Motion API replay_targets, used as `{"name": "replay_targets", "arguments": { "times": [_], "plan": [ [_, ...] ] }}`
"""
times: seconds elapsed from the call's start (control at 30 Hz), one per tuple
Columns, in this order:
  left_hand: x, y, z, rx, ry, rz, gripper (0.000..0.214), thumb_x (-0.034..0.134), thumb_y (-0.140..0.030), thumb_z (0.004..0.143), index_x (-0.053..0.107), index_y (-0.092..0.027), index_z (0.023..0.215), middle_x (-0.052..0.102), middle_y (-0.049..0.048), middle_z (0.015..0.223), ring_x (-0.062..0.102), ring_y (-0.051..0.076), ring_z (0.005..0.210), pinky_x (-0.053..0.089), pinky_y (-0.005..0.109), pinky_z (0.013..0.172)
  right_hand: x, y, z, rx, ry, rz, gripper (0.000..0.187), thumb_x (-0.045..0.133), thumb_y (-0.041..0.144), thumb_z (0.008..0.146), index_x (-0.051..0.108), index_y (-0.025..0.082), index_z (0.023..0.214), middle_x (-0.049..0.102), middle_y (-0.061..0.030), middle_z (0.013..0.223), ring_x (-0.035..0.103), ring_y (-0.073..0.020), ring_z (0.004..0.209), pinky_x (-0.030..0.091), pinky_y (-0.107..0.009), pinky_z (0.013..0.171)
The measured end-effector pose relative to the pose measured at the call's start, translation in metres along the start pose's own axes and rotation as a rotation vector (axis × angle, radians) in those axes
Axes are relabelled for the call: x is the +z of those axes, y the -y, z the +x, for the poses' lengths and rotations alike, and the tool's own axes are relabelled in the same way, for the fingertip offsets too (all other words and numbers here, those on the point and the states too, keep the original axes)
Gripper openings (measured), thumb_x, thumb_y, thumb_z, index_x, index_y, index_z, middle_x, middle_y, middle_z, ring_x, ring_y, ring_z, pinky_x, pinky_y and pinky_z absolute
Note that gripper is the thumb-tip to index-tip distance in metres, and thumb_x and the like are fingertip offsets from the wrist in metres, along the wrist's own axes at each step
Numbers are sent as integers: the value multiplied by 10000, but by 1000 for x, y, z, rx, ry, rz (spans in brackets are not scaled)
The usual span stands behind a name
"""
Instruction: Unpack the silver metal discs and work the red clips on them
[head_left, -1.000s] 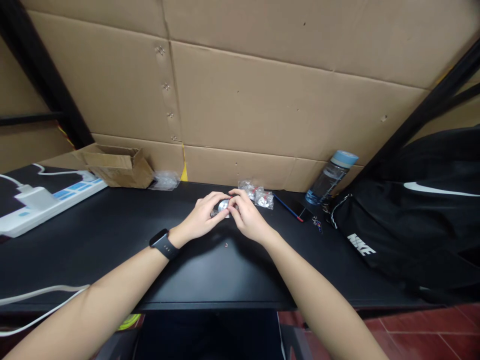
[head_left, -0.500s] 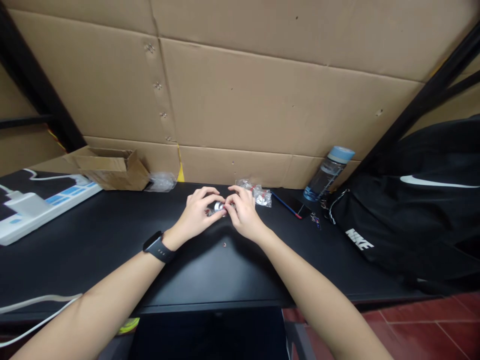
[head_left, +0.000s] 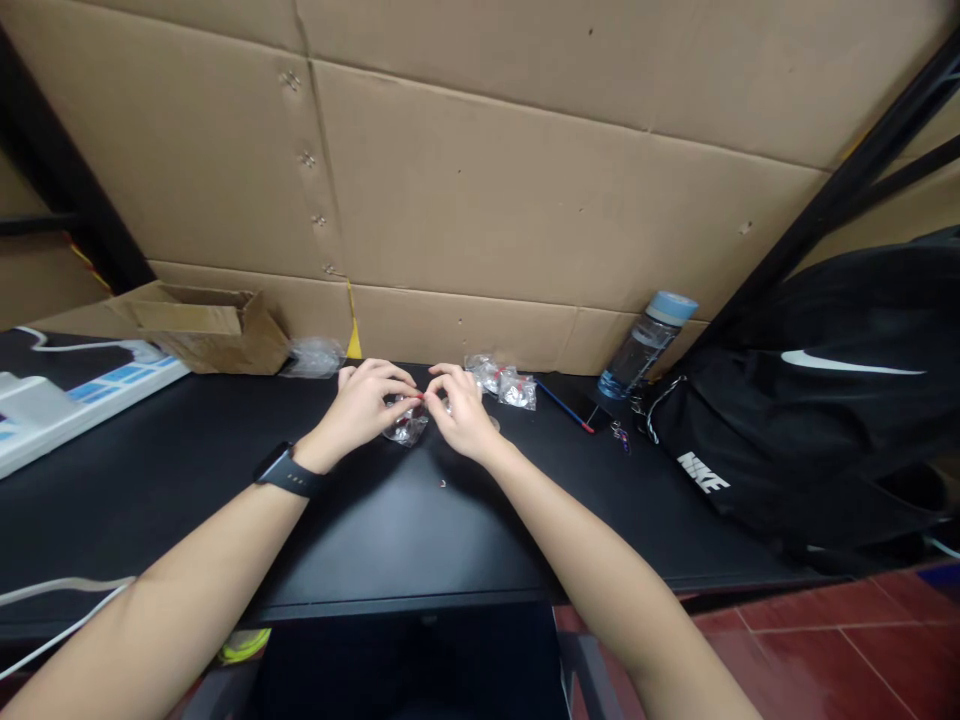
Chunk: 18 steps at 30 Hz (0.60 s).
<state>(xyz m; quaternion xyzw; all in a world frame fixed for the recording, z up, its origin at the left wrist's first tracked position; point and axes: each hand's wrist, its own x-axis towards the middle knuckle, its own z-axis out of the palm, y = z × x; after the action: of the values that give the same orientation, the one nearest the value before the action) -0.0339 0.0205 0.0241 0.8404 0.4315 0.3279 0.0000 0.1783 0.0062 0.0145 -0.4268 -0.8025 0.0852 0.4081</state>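
My left hand (head_left: 371,402), with a dark watch (head_left: 289,470) on its wrist, has thumb and fingers closed in a pinch around a small red piece (head_left: 418,396). Just below those fingers a small clear plastic bag (head_left: 406,430) with shiny contents rests on the black table. My right hand (head_left: 460,415) meets the left at the fingertips, its thumb and index finger bent together by the red piece. A bit of something silvery shows inside the right fingers, too covered to name. On the table before both hands lies a tiny curved piece (head_left: 443,484).
Clear bags with silvery and red parts (head_left: 516,390) lie behind my right hand. Further right are a blue pen (head_left: 564,404), a phone (head_left: 600,415), a water bottle (head_left: 646,345) and a black bag (head_left: 810,430). To the left stand an open cardboard box (head_left: 214,335) and a power strip (head_left: 97,400).
Both hands have shifted slightly left. The silver round piece between them is now mostly hidden, and a clear bag shows beneath the left fingers.
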Motion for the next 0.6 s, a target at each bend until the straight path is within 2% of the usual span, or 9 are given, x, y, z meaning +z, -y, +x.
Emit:
{"name": "replay_targets", "arguments": {
  "times": [0.07,0.13,0.2,0.27,0.33,0.43,0.5,0.6],
  "plan": [
    [0,4,-1,-37,-10,30,190,671,-411,958,820,-297,930,776,40,1076,593,281,1094,331,437,936,-7,-11,1,58,12,-84,169,476,242,1025,625,212,1098,620,-107,1310,543,-267,1196,383,-405,1000],
    [0,7,-2,-91,0,27,216,642,-422,973,814,-292,958,777,38,1038,611,268,1033,348,407,900,-15,-25,1,109,44,-221,307,473,157,991,609,209,1260,623,-125,1310,537,-288,1195,380,-417,975],
    [1,10,-2,-134,10,8,241,616,-426,985,799,-270,973,782,38,1023,634,256,990,360,383,880,-20,-37,-1,124,133,-339,433,485,123,975,586,239,1381,607,-130,1359,512,-313,1224,369,-434,963],
    [2,10,-2,-152,0,0,253,593,-423,994,777,-251,976,789,39,1029,652,253,979,358,372,876,-20,-46,-2,113,233,-368,442,509,149,993,599,265,1410,614,-128,1366,507,-325,1224,359,-443,955],
    [3,9,-3,-150,-12,2,245,572,-410,1004,760,-254,981,795,33,1026,661,251,979,343,368,869,-17,-50,-2,95,292,-328,355,536,184,1010,678,258,1327,658,-121,1302,533,-316,1191,347,-445,958],
    [2,4,-3,-132,-13,-6,227,562,-393,1009,751,-273,971,799,12,1017,664,244,981,326,368,867,-14,-52,-1,86,303,-260,229,581,151,989,785,214,1075,723,-115,1155,589,-293,1126,333,-450,980],
    [1,0,-3,-127,-12,-13,217,570,-389,1005,752,-279,960,800,4,1015,668,241,994,328,373,883,-14,-51,1,92,287,-220,196,616,112,953,797,187,942,749,-115,1059,620,-287,1080,336,-459,995],
    [-1,-4,-3,-146,-10,-49,209,590,-378,986,765,-273,940,804,6,1002,684,243,995,364,370,894,-16,-48,3,104,239,-115,157,649,118,924,784,176,871,771,-105,980,665,-267,1004,396,-440,983]
  ]
}}
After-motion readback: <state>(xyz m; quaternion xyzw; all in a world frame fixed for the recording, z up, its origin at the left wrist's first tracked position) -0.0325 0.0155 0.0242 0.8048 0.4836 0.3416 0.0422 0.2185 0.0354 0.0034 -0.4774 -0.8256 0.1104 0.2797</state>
